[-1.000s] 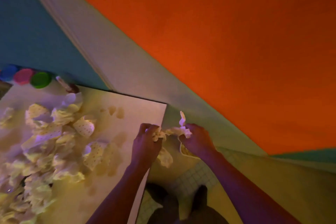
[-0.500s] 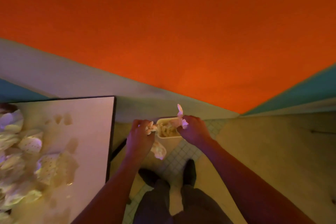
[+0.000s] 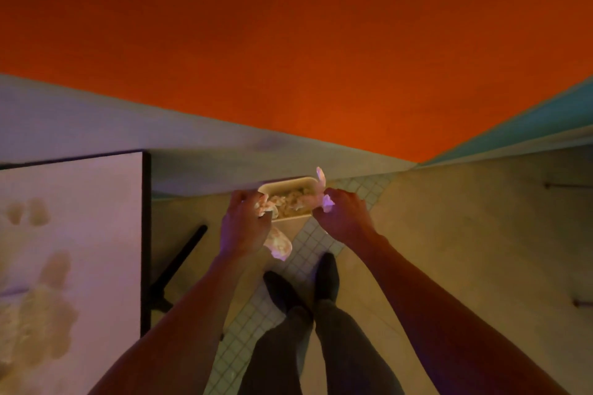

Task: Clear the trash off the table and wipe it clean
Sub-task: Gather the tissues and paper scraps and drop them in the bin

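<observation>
A person stands on a strip of small pale square floor tiles (image 3: 253, 321), seen from above, both bare forearms reaching forward. The left hand (image 3: 244, 228) has its fingers curled around crumpled pale paper trash (image 3: 278, 245), one wad hanging below the palm. The right hand (image 3: 345, 218) pinches another crumpled piece of pale paper (image 3: 321, 184), which sticks up past its knuckles. Both hands are held over a small cream rectangular bin with rounded corners (image 3: 288, 184), which sits on the floor against the base of the wall and already holds crumpled paper. The bin's long axis runs left to right, along the wall, with its open mouth facing up.

To the left, well apart from the hands, is the white rectangular table top with a dark edge (image 3: 96, 234). Its right edge runs straight toward the viewer, and its far right corner lies near the wall. Wet-looking stains (image 3: 48, 314) mark its surface. A dark table leg (image 3: 179, 263) angles across the floor between the table edge and the person's dark shoes (image 3: 325, 276). Open floor spreads to the right. An orange wall (image 3: 288, 42) fills the upper view.
</observation>
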`<act>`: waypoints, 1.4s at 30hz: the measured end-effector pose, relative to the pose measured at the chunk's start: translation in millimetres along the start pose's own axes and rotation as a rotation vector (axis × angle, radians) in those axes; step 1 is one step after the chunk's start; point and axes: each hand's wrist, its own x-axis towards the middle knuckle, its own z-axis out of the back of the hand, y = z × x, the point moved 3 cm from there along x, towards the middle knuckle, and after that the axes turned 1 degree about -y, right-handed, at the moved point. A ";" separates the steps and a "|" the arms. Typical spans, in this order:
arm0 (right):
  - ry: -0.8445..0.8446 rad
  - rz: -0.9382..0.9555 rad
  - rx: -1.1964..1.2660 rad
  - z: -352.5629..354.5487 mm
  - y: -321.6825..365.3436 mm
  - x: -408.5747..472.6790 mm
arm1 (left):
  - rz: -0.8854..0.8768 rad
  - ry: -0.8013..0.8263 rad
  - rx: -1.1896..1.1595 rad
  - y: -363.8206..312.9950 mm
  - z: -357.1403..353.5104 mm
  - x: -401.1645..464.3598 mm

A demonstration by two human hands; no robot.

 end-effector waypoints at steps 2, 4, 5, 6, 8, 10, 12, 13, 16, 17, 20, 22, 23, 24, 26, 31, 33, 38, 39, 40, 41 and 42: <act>0.004 -0.012 0.002 -22.2 -11.9 16.2 | 0.020 -0.026 -0.036 14.9 -19.7 11.8; -0.007 -0.023 0.029 -38.0 -23.1 31.8 | -0.005 -0.074 -0.076 27.7 -35.4 23.8; -0.019 -0.023 0.044 -49.6 -29.4 42.3 | -0.027 -0.104 -0.083 37.1 -46.9 32.1; -0.034 -0.018 0.057 -61.5 -35.9 52.4 | -0.039 -0.134 -0.089 47.1 -58.7 40.2; -0.058 -0.003 0.059 -81.2 -44.6 69.2 | -0.053 -0.185 -0.100 62.2 -78.1 55.6; -0.089 0.029 0.038 -103.9 -52.5 86.5 | -0.072 -0.219 -0.114 75.4 -99.3 70.2; -0.106 0.053 0.038 -126.8 -60.9 104.0 | -0.105 -0.240 -0.131 88.9 -123.2 82.5; -0.099 0.050 0.043 -137.2 -65.3 112.4 | -0.131 -0.244 -0.139 94.6 -134.7 88.2; -0.066 0.033 0.039 -173.2 -80.0 142.7 | -0.186 -0.260 -0.168 115.1 -173.5 108.7; -0.064 0.029 0.031 -181.2 -82.9 149.4 | -0.203 -0.256 -0.172 119.7 -182.8 112.4; -0.065 0.029 0.011 -210.3 -94.5 177.5 | -0.246 -0.270 -0.166 136.3 -216.7 128.5; -0.055 0.042 0.012 -233.7 -105.6 199.8 | -0.281 -0.272 -0.154 148.2 -239.6 143.4; -0.052 0.044 0.011 -243.9 -111.2 209.7 | -0.295 -0.265 -0.151 153.1 -249.9 152.0; -0.050 0.040 0.007 -253.0 -116.5 219.9 | -0.302 -0.258 -0.152 158.2 -259.0 161.2; -0.047 0.046 -0.005 -272.7 -126.4 237.8 | -0.336 -0.244 -0.115 170.6 -279.4 172.4; 0.042 0.115 -0.068 -319.0 -150.6 270.3 | -0.464 -0.196 0.003 198.4 -327.4 180.4; 0.056 0.150 -0.098 -332.7 -157.6 276.9 | -0.486 -0.149 0.061 209.7 -348.5 181.5; 0.278 0.106 -0.285 -366.5 -172.2 293.3 | -0.301 0.139 0.141 233.7 -400.9 199.4; 0.304 0.096 -0.297 -372.6 -174.5 296.7 | -0.281 0.172 0.144 234.0 -406.4 204.0; 0.307 0.089 -0.300 -378.6 -177.4 300.9 | -0.271 0.196 0.146 236.1 -415.0 210.8; 0.308 0.078 -0.303 -384.4 -180.0 305.6 | -0.263 0.249 0.171 235.7 -418.6 214.9; 0.316 0.052 -0.302 -388.6 -182.4 309.1 | -0.269 0.287 0.206 233.6 -421.4 219.0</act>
